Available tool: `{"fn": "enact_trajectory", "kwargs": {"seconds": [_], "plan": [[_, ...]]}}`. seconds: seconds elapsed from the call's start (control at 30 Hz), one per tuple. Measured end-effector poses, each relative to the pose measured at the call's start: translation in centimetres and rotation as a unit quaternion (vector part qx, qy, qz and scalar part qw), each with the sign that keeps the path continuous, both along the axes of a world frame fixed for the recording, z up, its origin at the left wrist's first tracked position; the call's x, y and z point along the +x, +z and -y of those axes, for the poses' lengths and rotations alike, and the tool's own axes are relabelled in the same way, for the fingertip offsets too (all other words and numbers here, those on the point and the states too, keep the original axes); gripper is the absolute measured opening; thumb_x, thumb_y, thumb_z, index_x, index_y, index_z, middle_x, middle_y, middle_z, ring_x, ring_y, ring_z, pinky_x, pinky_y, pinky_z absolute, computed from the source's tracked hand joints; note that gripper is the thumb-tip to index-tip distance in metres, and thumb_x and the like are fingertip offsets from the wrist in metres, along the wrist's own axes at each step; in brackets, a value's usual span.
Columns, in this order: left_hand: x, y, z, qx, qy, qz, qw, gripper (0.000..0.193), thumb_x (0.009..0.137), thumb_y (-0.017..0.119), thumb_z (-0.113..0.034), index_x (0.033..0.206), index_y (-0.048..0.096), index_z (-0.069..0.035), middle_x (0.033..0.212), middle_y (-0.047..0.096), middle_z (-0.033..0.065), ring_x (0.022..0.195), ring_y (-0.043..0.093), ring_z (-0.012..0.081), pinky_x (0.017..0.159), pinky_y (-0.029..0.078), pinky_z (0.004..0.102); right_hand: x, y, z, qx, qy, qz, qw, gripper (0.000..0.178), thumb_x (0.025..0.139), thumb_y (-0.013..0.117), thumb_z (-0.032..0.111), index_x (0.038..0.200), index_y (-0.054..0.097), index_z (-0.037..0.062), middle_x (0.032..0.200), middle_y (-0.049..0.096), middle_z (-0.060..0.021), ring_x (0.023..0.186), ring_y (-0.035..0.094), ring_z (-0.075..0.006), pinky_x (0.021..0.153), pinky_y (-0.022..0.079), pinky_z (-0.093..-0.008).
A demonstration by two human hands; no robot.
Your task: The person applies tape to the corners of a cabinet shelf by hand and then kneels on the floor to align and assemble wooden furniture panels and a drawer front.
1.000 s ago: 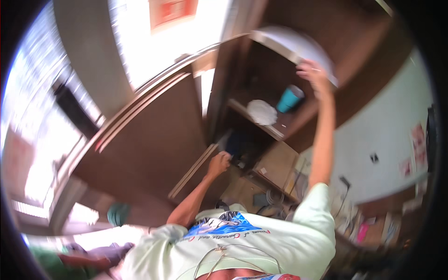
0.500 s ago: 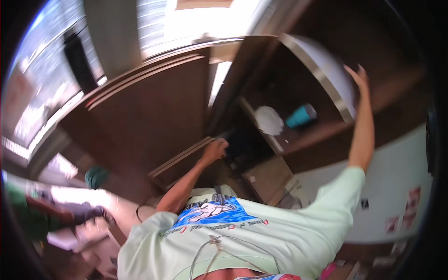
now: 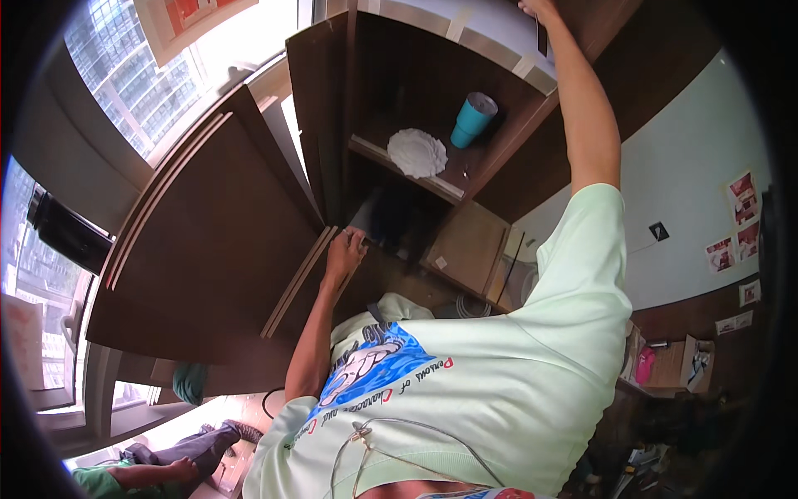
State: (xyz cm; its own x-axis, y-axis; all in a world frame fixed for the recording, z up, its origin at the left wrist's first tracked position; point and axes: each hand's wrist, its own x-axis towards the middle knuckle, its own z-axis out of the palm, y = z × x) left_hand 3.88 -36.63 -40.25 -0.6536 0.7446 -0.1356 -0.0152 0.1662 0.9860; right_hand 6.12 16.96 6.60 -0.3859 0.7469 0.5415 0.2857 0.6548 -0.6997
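Slanting across the left edge of the frame, a black cylinder (image 3: 66, 229) lies in front of the window. Right of it, a large brown panel (image 3: 199, 241) fills the left middle, a green cloth bundle (image 3: 189, 382) below it; in the lower left corner sits another person in a green top (image 3: 108, 482). Near the centre, the left hand (image 3: 345, 252) is at the upper end of a pair of light-edged boards (image 3: 299, 281), its fingers bent and narrow, touching that end; whether they grip it, I cannot tell. Up and right of this hand, well apart from it, a white crumpled dish (image 3: 417, 153) and a teal tumbler (image 3: 472, 121) occupy an open compartment. Above them, at the top of the frame, runs a white-topped shelf (image 3: 499, 29) with tape along its front edge. The right hand (image 3: 539, 10) is at that shelf's right end, fingers partly cut off by the frame, so I cannot tell their opening. Farther right, a pale wall (image 3: 665, 175) carries red-printed sheets (image 3: 742, 196).
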Motion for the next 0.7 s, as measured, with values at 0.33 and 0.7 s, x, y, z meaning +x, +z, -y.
{"fn": "enact_trajectory", "kwargs": {"seconds": [0.33,0.7], "plan": [[1.9,-0.2,1.6,0.016,-0.075,-0.024,0.997,0.027,0.097,0.05,-0.027,0.096,0.062,-0.003,0.066,0.063,0.0077,0.052,0.059,0.0123,0.048,0.046,0.0281,13.8,-4.3,25.3,-0.048,0.138,-0.18,0.973,0.043,0.087,0.067,0.028,0.122,0.055,0.006,0.096,0.066,-0.0069,0.066,0.06,-0.0102,0.054,0.046,-0.0227],[1.8,0.6,1.2,-0.02,-0.152,-0.049,0.987,0.028,0.095,0.049,-0.026,0.099,0.063,-0.002,0.068,0.064,0.0079,0.056,0.062,0.013,0.049,0.049,0.0276,9.8,-41.0,21.6,-0.215,-0.039,-0.037,0.975,0.065,0.078,0.076,0.028,0.133,0.048,0.0092,0.102,0.063,-0.0089,0.08,0.062,-0.0199,0.069,0.051,-0.0329]]}}
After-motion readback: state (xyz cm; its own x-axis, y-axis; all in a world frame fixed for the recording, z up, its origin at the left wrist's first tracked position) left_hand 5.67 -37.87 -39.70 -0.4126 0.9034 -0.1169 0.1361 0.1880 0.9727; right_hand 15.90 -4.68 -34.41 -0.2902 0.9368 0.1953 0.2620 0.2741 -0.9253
